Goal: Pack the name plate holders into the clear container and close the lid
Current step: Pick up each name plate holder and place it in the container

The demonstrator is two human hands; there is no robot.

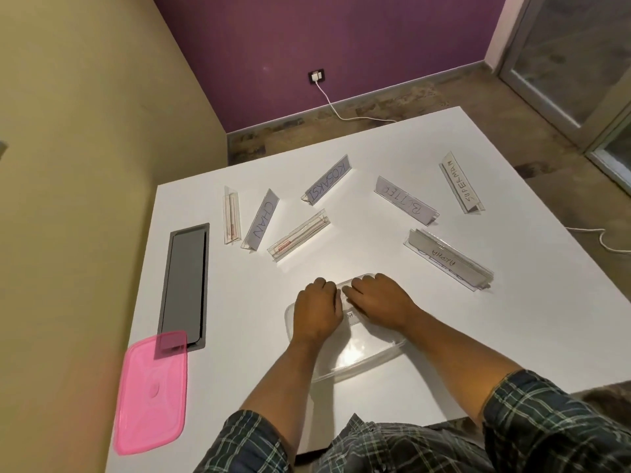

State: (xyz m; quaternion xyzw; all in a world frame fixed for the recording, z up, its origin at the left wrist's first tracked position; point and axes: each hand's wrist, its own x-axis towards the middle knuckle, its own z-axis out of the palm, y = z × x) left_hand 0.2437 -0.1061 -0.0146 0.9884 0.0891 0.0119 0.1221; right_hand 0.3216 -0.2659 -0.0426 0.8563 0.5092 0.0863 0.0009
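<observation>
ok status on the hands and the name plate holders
Left hand and right hand both down in clear container, grip hidden. Seven holders on the table, including CHAN and ALPHA. Pink lid off, left.

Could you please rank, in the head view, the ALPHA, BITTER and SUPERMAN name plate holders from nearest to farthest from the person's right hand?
From the right hand:
1. ALPHA holder, just right of it.
2. BITTER holder, farther back.
3. SUPERMAN holder, far right, near the table's edge.

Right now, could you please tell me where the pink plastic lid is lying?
The pink plastic lid lies flat at the table's near-left edge, its far corner overlapping the grey cable hatch, left of the clear container.
</observation>
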